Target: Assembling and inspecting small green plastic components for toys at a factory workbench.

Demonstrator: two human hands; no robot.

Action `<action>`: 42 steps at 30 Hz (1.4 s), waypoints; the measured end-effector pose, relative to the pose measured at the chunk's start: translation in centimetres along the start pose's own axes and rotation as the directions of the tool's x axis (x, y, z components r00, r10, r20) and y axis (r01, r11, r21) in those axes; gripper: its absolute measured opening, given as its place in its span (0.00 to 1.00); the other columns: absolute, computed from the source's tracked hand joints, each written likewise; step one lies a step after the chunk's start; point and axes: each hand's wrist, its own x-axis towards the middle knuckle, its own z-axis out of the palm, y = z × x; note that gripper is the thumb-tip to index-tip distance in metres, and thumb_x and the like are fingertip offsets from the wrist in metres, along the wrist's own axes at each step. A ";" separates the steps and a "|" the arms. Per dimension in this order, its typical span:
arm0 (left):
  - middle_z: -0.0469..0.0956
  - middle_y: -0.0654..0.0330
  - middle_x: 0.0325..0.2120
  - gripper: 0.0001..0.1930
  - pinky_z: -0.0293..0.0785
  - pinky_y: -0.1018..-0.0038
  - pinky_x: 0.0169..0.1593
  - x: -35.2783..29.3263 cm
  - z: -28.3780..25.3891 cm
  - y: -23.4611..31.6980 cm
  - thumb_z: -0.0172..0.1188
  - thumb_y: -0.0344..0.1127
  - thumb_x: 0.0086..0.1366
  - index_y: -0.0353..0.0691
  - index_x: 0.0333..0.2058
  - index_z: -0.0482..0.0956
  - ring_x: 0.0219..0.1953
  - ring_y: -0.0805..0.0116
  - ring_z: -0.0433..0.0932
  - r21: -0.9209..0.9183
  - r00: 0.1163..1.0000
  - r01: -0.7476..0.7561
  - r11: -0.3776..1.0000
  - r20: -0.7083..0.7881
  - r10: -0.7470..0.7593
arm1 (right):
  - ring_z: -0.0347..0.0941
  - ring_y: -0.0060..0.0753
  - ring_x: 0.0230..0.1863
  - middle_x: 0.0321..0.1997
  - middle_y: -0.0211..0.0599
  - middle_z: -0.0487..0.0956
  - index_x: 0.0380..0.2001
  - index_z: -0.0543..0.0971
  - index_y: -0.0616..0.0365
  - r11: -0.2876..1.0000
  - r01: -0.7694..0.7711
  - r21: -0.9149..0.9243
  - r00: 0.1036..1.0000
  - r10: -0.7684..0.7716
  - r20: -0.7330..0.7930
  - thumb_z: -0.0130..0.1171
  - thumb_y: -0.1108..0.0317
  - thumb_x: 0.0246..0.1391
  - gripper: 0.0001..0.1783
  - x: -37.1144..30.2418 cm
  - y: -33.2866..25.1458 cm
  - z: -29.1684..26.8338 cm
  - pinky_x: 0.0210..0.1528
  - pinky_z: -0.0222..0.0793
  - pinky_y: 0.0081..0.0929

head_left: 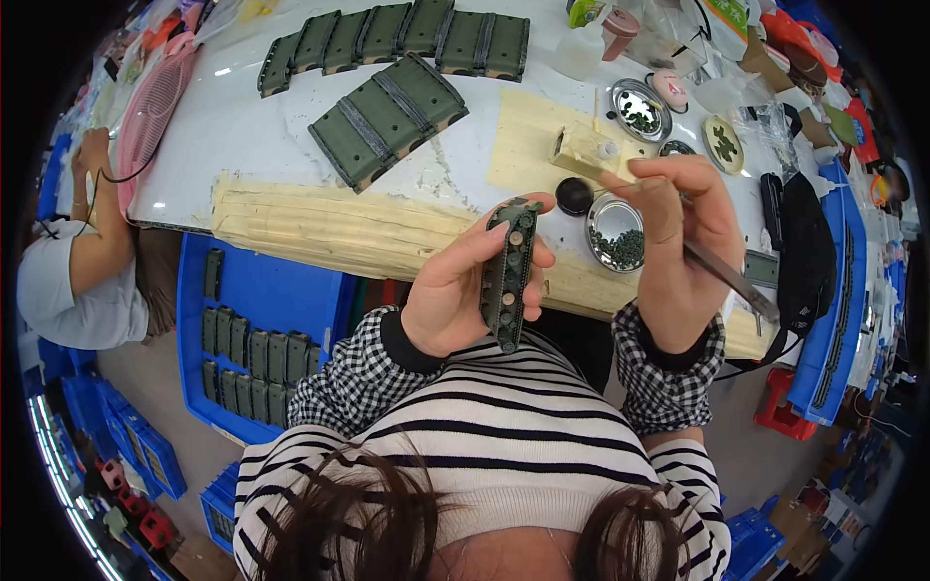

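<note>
My left hand [450,290] is closed around a narrow dark green model tank part [508,276], held upright with a row of round wheels along it. Some wheel spots look pale, others dark. A pair of metal tweezers [728,276] is gripped in my right hand [678,252], its wide end sticking out past the palm. Its tip lies near a small bottle with a pale neck [607,150] set in a yellowish block [579,147]. A black round cap [574,197] and a metal dish [603,215] of small dark green parts lie between my hands.
Green camouflage model pieces [387,121] lie at the far left of the table. A second dish [639,108] and an oval plate [723,143] hold green parts. Yellow tape covers the near edge [329,221]. Below left stands a blue tray [194,378]; another person's arm [102,247] is beyond.
</note>
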 end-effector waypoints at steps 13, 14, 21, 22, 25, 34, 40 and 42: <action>0.79 0.52 0.39 0.26 0.82 0.67 0.37 -0.3 0.2 -0.5 0.44 0.39 0.73 0.39 0.66 0.54 0.33 0.63 0.81 -0.044 1.000 0.028 0.999 -0.011 -0.029 | 0.79 0.29 0.37 0.40 0.38 0.74 0.43 0.70 0.69 0.916 -0.141 0.375 0.985 0.093 0.145 0.51 0.70 0.66 0.11 -0.9 1.6 1.1 0.47 0.80 0.29; 0.79 0.52 0.39 0.26 0.82 0.67 0.37 -0.3 0.2 -0.5 0.44 0.39 0.73 0.39 0.66 0.54 0.33 0.63 0.81 -0.041 0.999 0.029 0.999 -0.012 -0.029 | 0.79 0.29 0.37 0.40 0.38 0.74 0.43 0.71 0.70 0.916 -0.139 0.377 0.985 0.090 0.146 0.51 0.70 0.66 0.10 -0.8 1.6 1.1 0.47 0.80 0.29; 0.78 0.52 0.41 0.26 0.82 0.66 0.40 -0.4 -0.2 -0.3 0.44 0.41 0.74 0.39 0.66 0.54 0.34 0.63 0.81 0.007 0.999 0.038 0.999 0.006 -0.038 | 0.79 0.27 0.36 0.40 0.38 0.75 0.42 0.72 0.70 0.913 -0.140 0.382 0.989 0.107 0.107 0.52 0.71 0.66 0.10 -0.8 1.7 1.1 0.46 0.81 0.29; 0.78 0.51 0.42 0.26 0.82 0.66 0.41 -0.4 -0.3 -0.2 0.43 0.41 0.74 0.39 0.66 0.54 0.34 0.63 0.81 0.030 0.999 0.038 0.999 0.021 -0.039 | 0.78 0.24 0.34 0.40 0.37 0.75 0.41 0.72 0.70 0.917 -0.132 0.376 0.991 0.114 0.069 0.53 0.71 0.65 0.10 -0.7 1.8 1.0 0.44 0.80 0.27; 0.73 0.50 0.49 0.29 0.80 0.61 0.49 -0.4 0.6 0.1 0.38 0.45 0.76 0.39 0.69 0.46 0.42 0.58 0.78 0.111 1.000 0.010 0.994 -0.025 -0.007 | 0.75 0.18 0.31 0.38 0.33 0.76 0.40 0.74 0.69 0.971 -0.078 0.227 0.994 0.092 -0.052 0.55 0.71 0.64 0.09 0.3 2.2 0.1 0.36 0.76 0.19; 0.67 0.48 0.58 0.31 0.70 0.59 0.61 -0.9 2.2 1.4 0.43 0.44 0.75 0.44 0.71 0.45 0.56 0.61 0.72 0.694 0.975 -0.113 0.712 -0.063 0.215 | 0.73 0.31 0.29 0.30 0.36 0.74 0.33 0.80 0.63 0.788 0.235 -0.569 0.957 -0.291 -0.009 0.63 0.79 0.50 0.06 2.5 6.0 -1.9 0.26 0.65 0.24; 0.69 0.63 0.45 0.28 0.68 0.78 0.50 -1.5 1.7 1.7 0.57 0.28 0.67 0.38 0.65 0.64 0.45 0.74 0.68 0.981 0.929 -0.142 0.135 0.085 0.360 | 0.74 0.18 0.32 0.35 0.34 0.76 0.36 0.79 0.65 0.934 0.179 -0.309 0.959 -0.236 -0.159 0.58 0.77 0.59 0.03 1.2 2.3 -1.0 0.30 0.68 0.16; 0.69 0.63 0.44 0.27 0.67 0.78 0.49 -1.6 2.0 1.8 0.57 0.27 0.66 0.38 0.64 0.65 0.45 0.75 0.68 0.986 0.947 -0.130 0.108 0.091 0.309 | 0.75 0.18 0.34 0.36 0.34 0.76 0.37 0.77 0.64 0.992 0.098 -0.075 0.992 -0.104 -0.072 0.57 0.76 0.61 0.03 0.2 1.4 0.2 0.34 0.70 0.15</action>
